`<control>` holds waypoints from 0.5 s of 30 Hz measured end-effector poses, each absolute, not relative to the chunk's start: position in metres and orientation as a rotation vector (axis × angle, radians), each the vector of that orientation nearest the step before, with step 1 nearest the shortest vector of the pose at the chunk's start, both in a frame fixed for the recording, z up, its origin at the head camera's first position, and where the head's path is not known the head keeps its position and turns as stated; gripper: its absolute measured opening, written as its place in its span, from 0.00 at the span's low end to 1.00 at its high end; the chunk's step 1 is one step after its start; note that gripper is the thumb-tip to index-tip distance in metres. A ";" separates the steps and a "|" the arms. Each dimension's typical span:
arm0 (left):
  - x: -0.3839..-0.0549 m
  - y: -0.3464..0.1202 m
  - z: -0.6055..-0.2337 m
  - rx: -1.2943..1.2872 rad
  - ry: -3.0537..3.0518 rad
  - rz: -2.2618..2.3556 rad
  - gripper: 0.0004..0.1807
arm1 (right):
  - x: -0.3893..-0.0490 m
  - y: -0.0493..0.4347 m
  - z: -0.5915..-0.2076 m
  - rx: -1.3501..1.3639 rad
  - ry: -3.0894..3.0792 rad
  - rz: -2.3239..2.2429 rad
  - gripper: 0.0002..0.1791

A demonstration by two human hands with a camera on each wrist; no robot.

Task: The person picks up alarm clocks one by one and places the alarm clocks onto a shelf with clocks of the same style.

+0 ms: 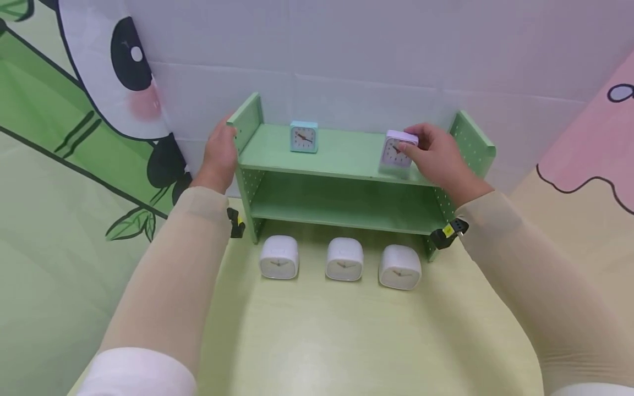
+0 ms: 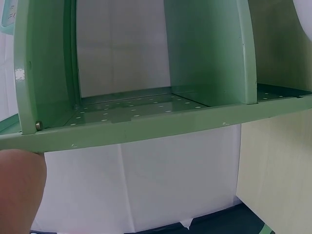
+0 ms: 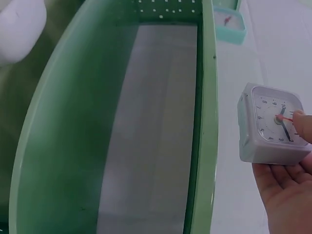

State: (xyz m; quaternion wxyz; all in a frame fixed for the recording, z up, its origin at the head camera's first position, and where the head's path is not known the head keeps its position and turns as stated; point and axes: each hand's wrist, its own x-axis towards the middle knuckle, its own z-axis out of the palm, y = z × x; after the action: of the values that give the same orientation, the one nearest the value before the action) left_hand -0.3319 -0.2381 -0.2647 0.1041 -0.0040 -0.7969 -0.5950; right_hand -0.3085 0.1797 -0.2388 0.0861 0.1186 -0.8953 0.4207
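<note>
A small lavender alarm clock [image 1: 393, 155] is pinched by my right hand [image 1: 441, 157], thumb across its front and fingers behind it. It sits slightly tilted, close over the right part of the green shelf's [image 1: 349, 158] upper board. In the right wrist view the alarm clock [image 3: 265, 152] faces the camera, its dial partly covered by the thumb. My left hand [image 1: 218, 157] holds the shelf's left side panel, its thumb at the front edge and the other fingers mostly hidden. Left of the middle on the same board stands a light-blue alarm clock [image 1: 304, 137].
Three white rounded clocks, the left one [image 1: 279, 257], the middle one [image 1: 344, 258] and the right one [image 1: 399, 267], stand on the pale table [image 1: 317, 335] before the shelf. A pale cloth wall [image 1: 356, 66] with cartoon prints rises behind.
</note>
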 end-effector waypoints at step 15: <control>-0.334 -0.238 -0.266 -0.002 -2.327 -1.793 0.31 | -0.352 0.181 -0.236 0.258 -2.735 1.281 0.30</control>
State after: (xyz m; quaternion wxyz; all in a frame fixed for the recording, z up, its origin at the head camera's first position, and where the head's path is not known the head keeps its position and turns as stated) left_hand -0.3337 -0.2379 -0.2660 0.1019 -0.0008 -0.7881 -0.6071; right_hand -0.3522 0.1806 -0.2355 0.0554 0.0851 -0.9009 0.4220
